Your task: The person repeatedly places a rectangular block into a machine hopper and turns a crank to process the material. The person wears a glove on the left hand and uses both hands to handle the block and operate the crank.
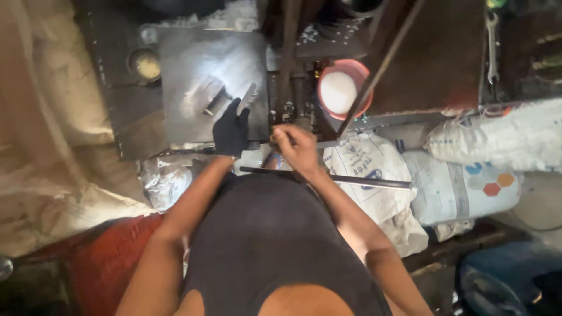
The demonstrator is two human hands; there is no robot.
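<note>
Plate (193, 70), a grey steel one dusted with white powder, lies flat on the dark bench just ahead of the person. The left hand (230, 131), in a black glove, rests on its near edge with fingers stretched forward toward a small metal piece (249, 96) lying on the plate; the fingers look spread and laid flat rather than closed around anything. The right hand (298, 146), bare, is curled shut at the machine's front edge, apparently around a small handle or rod end, though I cannot make out exactly what it grips.

A long dark rod (351, 180) lies crosswise just below that hand, above the white sacks (374, 169). A pink bowl (345, 88) of white powder sits close behind, beside a slanted bar (380, 64).

From where I stand, the worry is the gloved fingers: they lie right by the metal piece, near the press column (290, 64), and if the right hand works the lever while they stay there, they could be pinched. The powder makes the plate slick, so the piece may slide off line under a push. The bare right hand has no protection against sharp edges. An elbow swing could also knock the loose rod off the sacks, or tip the bowl, which stands near the moving bar.
</note>
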